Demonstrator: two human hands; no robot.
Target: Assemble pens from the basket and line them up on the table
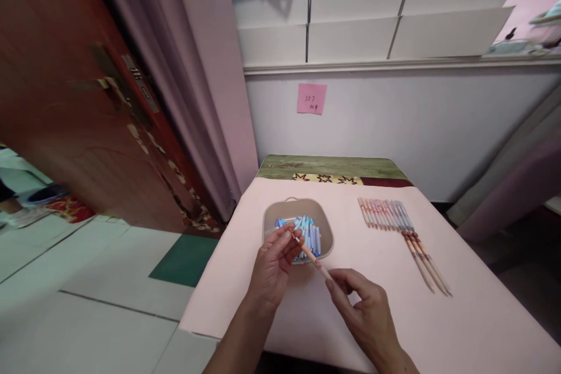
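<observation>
A slim cream and orange pen (310,255) is held slantwise between both hands over the front of the tan basket (268,210). My left hand (272,269) pinches its upper end, thumb against fingertips. At the lower end, the thumb and curled fingers of my right hand (366,307) grip the barrel. Several blue and lilac pens (316,238) lie in the basket, partly hidden behind my left fingers. To the right, pink to bluish pens (383,214) lie side by side in a row. Just below that row, a few cream and orange pens (424,264) lie together at a slant.
A pale pink cover lies over most of the table (350,187), whose green far end (333,165) shows. Behind it is a white wall with a pink note (311,99). A reddish wooden door (52,87) and a purple curtain (184,70) stand at left.
</observation>
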